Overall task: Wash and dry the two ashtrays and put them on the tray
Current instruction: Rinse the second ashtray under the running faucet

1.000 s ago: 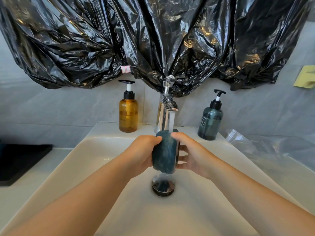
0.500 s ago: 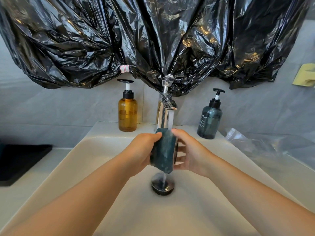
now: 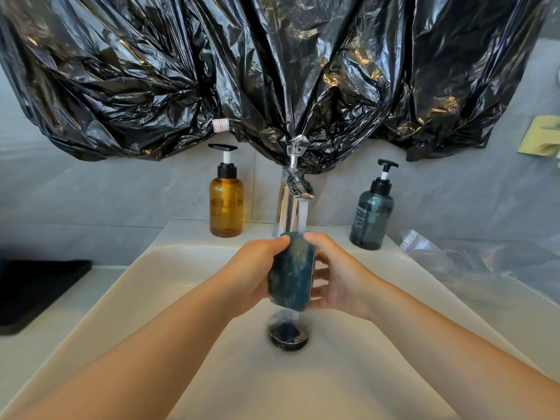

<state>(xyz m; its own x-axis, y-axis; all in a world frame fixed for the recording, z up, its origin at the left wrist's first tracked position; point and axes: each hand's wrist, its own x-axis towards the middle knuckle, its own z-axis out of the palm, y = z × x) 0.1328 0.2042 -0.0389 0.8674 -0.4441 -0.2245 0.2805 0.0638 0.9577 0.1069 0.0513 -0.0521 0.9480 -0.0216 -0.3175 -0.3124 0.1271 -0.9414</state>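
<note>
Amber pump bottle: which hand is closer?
Left. The left hand is in front of the amber pump bottle, slightly right; the right hand is farther right, past the ashtray.

Left hand and right hand close together, fingers curled.

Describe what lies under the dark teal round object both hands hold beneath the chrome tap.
Below the dark teal object, water falls onto the round black drain in the cream basin. Splashing water veils the drain's far side.

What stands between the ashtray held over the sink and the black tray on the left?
Nothing visible does: only the sink rim lies between the ashtray and the tray; the amber bottle stands further back.
</note>
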